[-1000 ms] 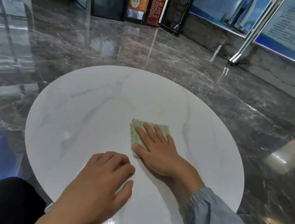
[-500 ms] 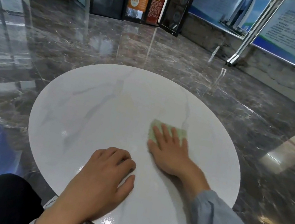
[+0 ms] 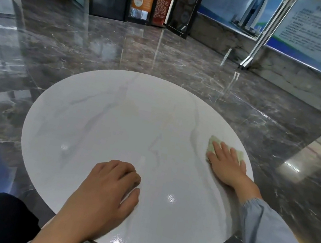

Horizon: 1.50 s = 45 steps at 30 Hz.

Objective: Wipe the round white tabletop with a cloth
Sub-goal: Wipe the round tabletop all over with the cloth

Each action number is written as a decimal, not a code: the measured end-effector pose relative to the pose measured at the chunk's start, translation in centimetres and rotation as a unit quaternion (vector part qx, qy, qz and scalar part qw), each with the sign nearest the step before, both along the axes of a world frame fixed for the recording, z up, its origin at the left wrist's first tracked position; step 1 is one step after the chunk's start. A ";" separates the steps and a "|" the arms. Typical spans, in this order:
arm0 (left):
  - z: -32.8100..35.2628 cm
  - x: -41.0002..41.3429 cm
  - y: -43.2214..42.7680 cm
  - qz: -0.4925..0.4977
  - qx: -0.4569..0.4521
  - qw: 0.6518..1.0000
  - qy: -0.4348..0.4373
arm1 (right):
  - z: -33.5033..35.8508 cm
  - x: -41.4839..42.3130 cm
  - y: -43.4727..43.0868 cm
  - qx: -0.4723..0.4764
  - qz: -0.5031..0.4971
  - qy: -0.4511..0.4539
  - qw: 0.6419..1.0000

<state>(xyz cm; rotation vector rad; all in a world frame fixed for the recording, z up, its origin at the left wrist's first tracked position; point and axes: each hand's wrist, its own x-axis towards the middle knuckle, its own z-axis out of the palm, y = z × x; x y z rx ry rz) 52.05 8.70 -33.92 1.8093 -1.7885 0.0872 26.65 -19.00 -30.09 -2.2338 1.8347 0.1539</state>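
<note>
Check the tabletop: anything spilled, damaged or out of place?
Nothing stands out. The tabletop shows no spill or crack; its grey lines look like marble veining and the bright spots like light glints. The green cloth lies flat under the right hand near the right rim; the left hand rests near the front edge.

The round white surface (image 3: 124, 127) had a glossy, marble-like top, with faint grey veins running across it and small bright glints of light toward its near edge. The cloth (image 3: 213, 144), small, pale green and nubbly, lay flat on the right part of the surface, close to the right rim. Most of it was covered by the right hand (image 3: 228, 165), whose straight fingers pressed on it, so that only its left corner and a strip at its right showed.
</note>
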 end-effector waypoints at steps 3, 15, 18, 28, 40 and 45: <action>0.0 -0.1 0.0 0.001 -0.003 1.000 0.000 | -0.1 3.3 1.3 0.001 0.017 -0.017 1.000; 0.1 -0.1 0.2 -0.005 -0.010 1.000 -0.001 | -0.3 12.3 7.2 -0.010 0.286 -0.042 0.957; 0.1 -0.1 0.1 -0.004 -0.011 1.000 0.008 | -0.1 8.9 2.7 -0.009 0.151 -0.016 0.988; 0.0 0.0 -0.1 -0.006 -0.021 1.000 0.008 | -0.4 14.5 7.7 -0.013 0.270 -0.029 0.962; 0.0 -0.1 0.1 -0.006 -0.020 1.000 0.016 | -0.1 4.1 -0.1 -0.011 0.050 0.001 0.999; 0.1 0.0 0.1 -0.006 -0.003 1.000 0.011 | -0.1 5.9 3.0 0.003 0.090 -0.012 0.996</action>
